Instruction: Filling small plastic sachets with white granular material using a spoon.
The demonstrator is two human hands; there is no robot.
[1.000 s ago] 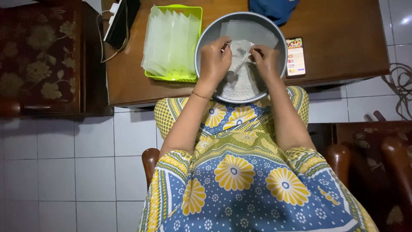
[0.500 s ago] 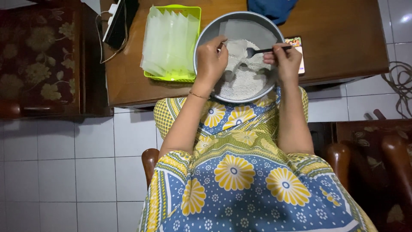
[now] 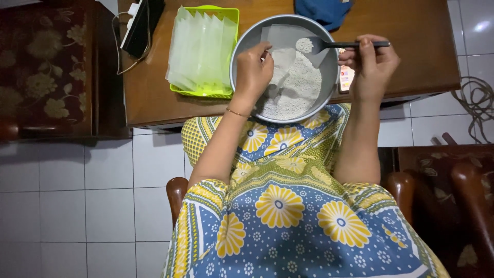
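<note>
Wooden table (image 3: 411,56), left hand (image 3: 253,69) pinching clear bag (image 3: 282,59) — right hand (image 3: 371,67) gripping spoon (image 3: 329,45), level.

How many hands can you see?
2. The left hand is over the round metal pan, pinching a small clear bag. The right hand holds a spoon of white grains above it.

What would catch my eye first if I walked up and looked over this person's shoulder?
Probably the round metal basin on the wooden table, part filled with pale grains. Over it the right hand holds a dark spoon heaped with grains, while the left hand pinches a small clear bag. Left of the basin, a green tray holds a stack of empty clear bags.
</note>
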